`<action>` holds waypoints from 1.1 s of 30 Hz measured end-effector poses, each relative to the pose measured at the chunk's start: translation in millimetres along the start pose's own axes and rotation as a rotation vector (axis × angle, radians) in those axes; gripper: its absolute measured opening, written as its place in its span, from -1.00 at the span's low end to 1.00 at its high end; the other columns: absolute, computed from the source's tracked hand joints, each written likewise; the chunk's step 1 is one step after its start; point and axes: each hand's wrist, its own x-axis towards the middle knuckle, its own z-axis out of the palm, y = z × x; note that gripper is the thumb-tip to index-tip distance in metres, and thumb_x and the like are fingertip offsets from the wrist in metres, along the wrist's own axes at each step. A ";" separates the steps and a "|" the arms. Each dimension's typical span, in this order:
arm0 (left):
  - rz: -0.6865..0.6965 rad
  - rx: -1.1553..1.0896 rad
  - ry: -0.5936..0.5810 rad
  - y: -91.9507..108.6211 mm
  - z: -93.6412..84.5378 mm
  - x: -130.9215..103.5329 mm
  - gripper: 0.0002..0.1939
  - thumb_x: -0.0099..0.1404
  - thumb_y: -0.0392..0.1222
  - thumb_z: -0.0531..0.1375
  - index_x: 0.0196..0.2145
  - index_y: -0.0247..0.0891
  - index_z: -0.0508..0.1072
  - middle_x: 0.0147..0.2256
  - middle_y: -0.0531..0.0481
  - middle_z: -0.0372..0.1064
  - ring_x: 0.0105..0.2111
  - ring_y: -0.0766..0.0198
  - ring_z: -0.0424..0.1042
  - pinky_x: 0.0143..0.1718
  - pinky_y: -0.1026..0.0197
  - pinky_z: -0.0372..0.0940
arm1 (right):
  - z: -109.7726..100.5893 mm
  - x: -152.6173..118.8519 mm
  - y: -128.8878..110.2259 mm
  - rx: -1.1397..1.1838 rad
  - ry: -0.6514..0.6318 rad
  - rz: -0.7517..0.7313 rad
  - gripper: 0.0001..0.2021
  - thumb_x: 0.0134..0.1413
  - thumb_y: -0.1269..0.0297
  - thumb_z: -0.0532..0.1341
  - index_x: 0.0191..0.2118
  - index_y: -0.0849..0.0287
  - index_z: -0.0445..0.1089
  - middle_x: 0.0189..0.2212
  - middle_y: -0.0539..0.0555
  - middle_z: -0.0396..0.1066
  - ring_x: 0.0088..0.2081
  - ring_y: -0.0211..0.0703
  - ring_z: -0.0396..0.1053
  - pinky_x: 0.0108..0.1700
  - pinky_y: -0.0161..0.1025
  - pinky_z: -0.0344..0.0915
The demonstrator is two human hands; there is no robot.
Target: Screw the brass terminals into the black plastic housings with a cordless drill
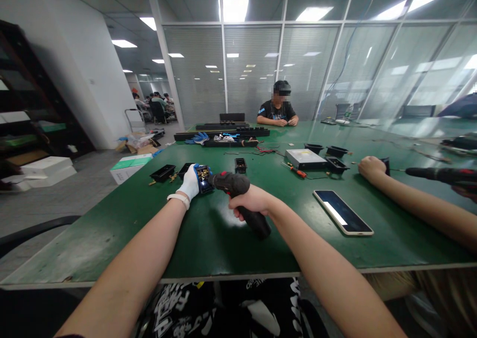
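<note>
In a white and blue glove, my left hand [191, 183] grips a small black box [204, 186] with brass-coloured parts inside, its open side turned toward the drill. My bare right hand [250, 202] is wrapped round the handle of a black cordless drill [231, 183]. The drill's front end points left and meets or nearly meets the box; the exact contact is too small to tell. A bright light spot falls on the parts inside. Close by on the table lie further black boxes, one to the left [163, 173] and one beyond the drill [240, 165].
To the right lie a phone [343, 212], an orange-handled screwdriver [296, 170], a silver metal case [304, 159] and several black boxes [337, 165]. At the far right a co-worker's hand [373, 166] holds a box near another drill [439, 174]. Another person [278, 110] sits across the green table [149, 246].
</note>
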 end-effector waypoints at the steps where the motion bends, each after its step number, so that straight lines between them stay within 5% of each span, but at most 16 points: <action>1: 0.001 0.002 0.010 0.1 0.9 -1.4 -0.83 0.38 -0.10 0.27 -0.16 -0.22 0.55 -0.47 -0.11 0.55 -0.44 -0.10 0.65 -0.29 -0.07 0.62 | -0.1 0.2 0.3 -0.003 0.000 0.001 -0.86 -0.06 0.49 0.34 -0.51 0.17 0.41 -0.61 0.04 0.51 -0.61 -0.20 0.43 -0.57 -0.34 0.43; 12: -0.002 0.047 -0.024 -0.1 -1.6 2.6 -0.84 0.41 -0.12 0.19 -0.30 -0.22 0.49 -0.50 -0.11 0.51 -0.46 -0.02 0.63 -0.29 -0.02 0.62 | -0.2 0.9 0.7 0.006 -0.004 0.001 -0.86 -0.05 0.50 0.35 -0.51 0.18 0.42 -0.61 0.05 0.51 -0.61 -0.20 0.42 -0.56 -0.33 0.44; 33: 0.012 0.049 0.035 0.1 -0.1 1.8 -0.79 0.46 -0.14 0.16 -0.24 -0.27 0.55 -0.46 -0.14 0.55 -0.46 0.00 0.64 -0.25 -0.01 0.62 | -0.1 0.9 -0.7 -0.026 0.009 0.012 -0.86 -0.06 0.51 0.32 -0.53 0.19 0.42 -0.61 0.04 0.51 -0.62 -0.18 0.45 -0.58 -0.32 0.46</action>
